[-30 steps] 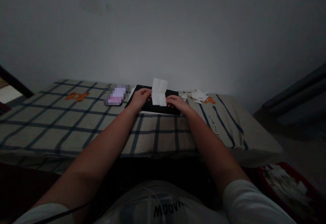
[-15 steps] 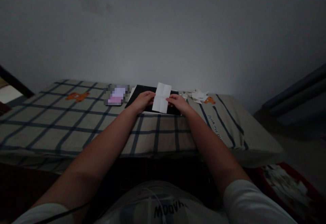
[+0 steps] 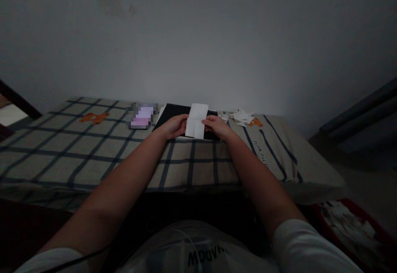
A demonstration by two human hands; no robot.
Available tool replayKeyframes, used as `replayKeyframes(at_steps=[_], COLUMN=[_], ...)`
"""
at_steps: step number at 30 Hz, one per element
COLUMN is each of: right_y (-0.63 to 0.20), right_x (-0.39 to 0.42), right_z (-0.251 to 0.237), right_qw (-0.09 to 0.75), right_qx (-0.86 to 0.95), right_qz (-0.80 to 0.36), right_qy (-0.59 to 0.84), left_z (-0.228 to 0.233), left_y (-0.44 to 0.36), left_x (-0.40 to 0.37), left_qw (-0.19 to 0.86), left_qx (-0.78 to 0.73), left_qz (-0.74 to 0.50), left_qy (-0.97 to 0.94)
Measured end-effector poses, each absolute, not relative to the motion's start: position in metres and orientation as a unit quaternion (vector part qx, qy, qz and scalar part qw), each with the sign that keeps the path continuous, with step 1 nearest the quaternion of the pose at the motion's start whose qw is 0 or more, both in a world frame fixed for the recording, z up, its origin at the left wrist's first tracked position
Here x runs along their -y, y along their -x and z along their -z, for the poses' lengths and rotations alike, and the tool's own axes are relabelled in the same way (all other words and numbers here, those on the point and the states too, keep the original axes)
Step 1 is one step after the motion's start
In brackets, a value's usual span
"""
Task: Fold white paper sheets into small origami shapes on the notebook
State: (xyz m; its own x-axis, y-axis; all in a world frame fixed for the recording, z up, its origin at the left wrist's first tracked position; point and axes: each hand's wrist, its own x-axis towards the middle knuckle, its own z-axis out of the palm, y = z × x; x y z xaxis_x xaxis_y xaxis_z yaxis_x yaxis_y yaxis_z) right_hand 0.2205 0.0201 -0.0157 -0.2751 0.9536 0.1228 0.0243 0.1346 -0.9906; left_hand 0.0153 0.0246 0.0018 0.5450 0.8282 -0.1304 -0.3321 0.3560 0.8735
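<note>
Nearest the camera, both forearms run out from the lap toward 12 o'clock and converge over the bed (image 3: 93,153), which is covered in a checked sheet.

The left hand (image 3: 173,127) and right hand (image 3: 217,127) meet at a small white paper (image 3: 196,125). The paper stands between the two hands, lifted a little off the black pad (image 3: 169,113) that lies flat on the bed under them. Its long axis runs roughly 6 to 12 o'clock, leaning slightly toward 1, and a crease appears to cross it about midway. The left hand pinches its 9 o'clock edge, the right hand its 3 o'clock edge; both sit equally near, so neither leads.

The fingers (image 3: 208,120) of each hand are curled in and clamped on the paper's edges, thumbs seemingly toward the camera; the light is too dim to make out single fingertips.

Further out, at 10 o'clock from the hands, a blurred pinkish item (image 3: 142,116) rests on the bed just beside the pad. At 2 o'clock, a loose heap of white scraps (image 3: 240,116) lies near the pad's far corner. Beyond everything stands a bare wall (image 3: 198,37).
</note>
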Motion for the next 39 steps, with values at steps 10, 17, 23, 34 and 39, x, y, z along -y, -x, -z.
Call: replayKeyframes(at_steps=[10,17,23,34,39], right_y=[-0.219,-0.219,-0.22,-0.22,-0.216], right_x=[-0.015,-0.014,-0.016,-0.018,-0.011], right_z=[0.008,0.008,0.011,0.01,0.001], right_qw=[0.439,0.454,0.454,0.509,0.533], right_qx=[0.612,0.594,0.583,0.517,0.497], right_qz=[-0.51,-0.513,-0.527,-0.576,-0.603], right_qy=[0.416,0.422,0.419,0.377,0.323], left_z=[0.008,0.005,0.003,-0.002,0.004], left_y=[-0.012,-0.01,-0.01,-0.009,-0.009], left_x=[-0.033,-0.032,-0.029,-0.027,-0.029], left_qw=[0.723,0.745,0.717,0.624,0.6], left_qx=[-0.288,-0.263,-0.285,-0.343,-0.349], left_qz=[-0.43,-0.383,-0.409,-0.53,-0.535], left_qy=[-0.458,-0.478,-0.488,-0.462,-0.481])
